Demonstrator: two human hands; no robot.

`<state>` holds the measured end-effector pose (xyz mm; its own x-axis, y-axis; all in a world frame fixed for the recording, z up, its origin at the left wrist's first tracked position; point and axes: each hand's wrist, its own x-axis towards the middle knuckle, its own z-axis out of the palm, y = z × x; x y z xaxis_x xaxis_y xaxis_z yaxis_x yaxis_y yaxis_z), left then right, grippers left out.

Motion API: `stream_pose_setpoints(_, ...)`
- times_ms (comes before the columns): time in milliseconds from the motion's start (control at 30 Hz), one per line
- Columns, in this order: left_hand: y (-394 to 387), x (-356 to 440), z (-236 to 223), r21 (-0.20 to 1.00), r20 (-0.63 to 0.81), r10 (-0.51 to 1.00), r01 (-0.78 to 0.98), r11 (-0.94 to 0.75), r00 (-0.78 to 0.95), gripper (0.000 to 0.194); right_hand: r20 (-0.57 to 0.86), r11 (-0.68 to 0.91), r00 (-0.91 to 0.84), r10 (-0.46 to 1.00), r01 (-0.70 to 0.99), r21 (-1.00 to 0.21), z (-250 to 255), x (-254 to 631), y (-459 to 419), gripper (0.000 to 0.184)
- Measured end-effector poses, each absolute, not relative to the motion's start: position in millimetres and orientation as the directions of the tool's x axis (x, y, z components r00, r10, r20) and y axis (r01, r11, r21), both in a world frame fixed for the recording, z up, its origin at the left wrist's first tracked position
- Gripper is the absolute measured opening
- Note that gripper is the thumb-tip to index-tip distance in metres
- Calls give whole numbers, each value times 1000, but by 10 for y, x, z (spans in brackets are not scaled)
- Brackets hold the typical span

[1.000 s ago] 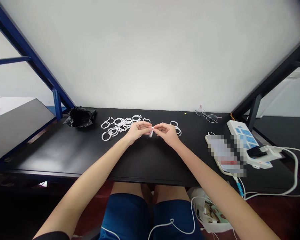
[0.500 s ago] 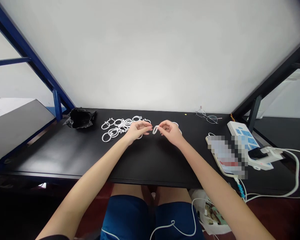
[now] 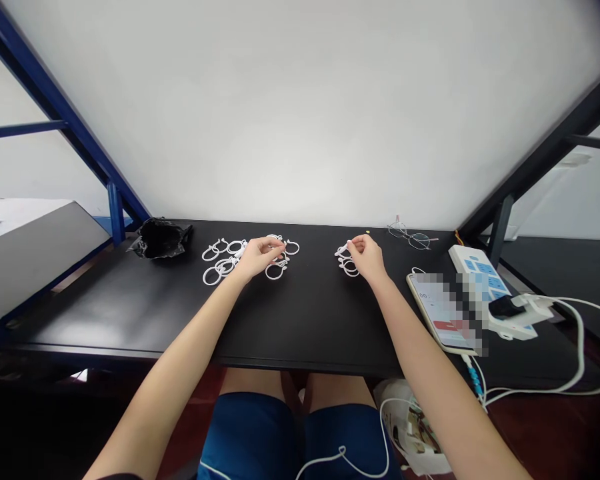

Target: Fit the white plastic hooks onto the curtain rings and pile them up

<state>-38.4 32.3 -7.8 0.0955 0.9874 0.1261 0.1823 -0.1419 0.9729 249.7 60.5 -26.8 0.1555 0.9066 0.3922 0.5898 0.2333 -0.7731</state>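
Note:
Over the left pile of white curtain rings, my left hand has thumb and fingers drawn together. Its fingertips touch the pile, and what they pinch, if anything, is hidden among the rings. One loose ring lies just right of those fingertips. My right hand is at the smaller group of rings on the right, fingertips pinched on a white curtain ring at its top. Small eyelets stick out from several rings.
A crumpled black plastic bag stands open at the back left of the black table. Eyeglasses lie at the back right. A phone, a power strip and white cables are along the right side.
My hands have moved apart from the middle: the left back over the big pile, the right to the small group with the ring it was holding.

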Motion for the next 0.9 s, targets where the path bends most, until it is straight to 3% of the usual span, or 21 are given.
stream_pose_setpoints(167, 352, -457, -86, 911, 165, 982, 366, -188, 93, 36, 346, 167, 168, 923, 634, -755, -212, 2507, 576, 10)
stream_pose_setpoints(500, 395, -518, -128, 794, 316, 948, 533, -290, 46, 29, 224, 33, 181, 958, 704, -709, -228, 2584, 596, 7)
stream_pose_setpoints(767, 363, -544, -37, 767, 353, 935, 582, -270, -31, 28, 401, 174, 231, 887, 637, -751, -159, 2540, 566, 6)
stream_pose_setpoints(900, 352, -575, -42, 695, 363, 930, 646, -315, 63, 23, 445, 238, 234, 864, 590, -772, -115, 2486, 528, 5)
